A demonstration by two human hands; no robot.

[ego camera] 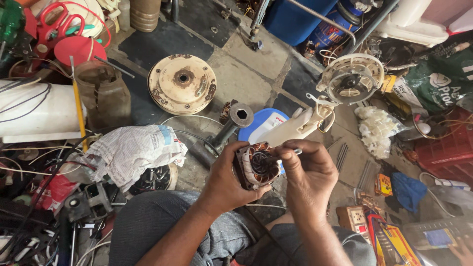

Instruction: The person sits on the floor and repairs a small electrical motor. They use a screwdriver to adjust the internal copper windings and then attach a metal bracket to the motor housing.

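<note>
My left hand [227,181] grips a small electric motor stator [256,165] with copper windings, holding it up in front of my knees. My right hand [308,173] is closed around a thin metal tool [294,151], whose tip rests at the stator's upper right side. Both hands meet over the stator at the middle of the view. The tool's far end is hidden behind the fingers.
A round cream fan motor cover [183,83] lies on the floor ahead. A steel socket bar [231,126], a blue lid [261,123], a white fan body [340,88], crumpled newspaper [132,151] and a brown jar [102,93] crowd around. Wires and parts lie at left.
</note>
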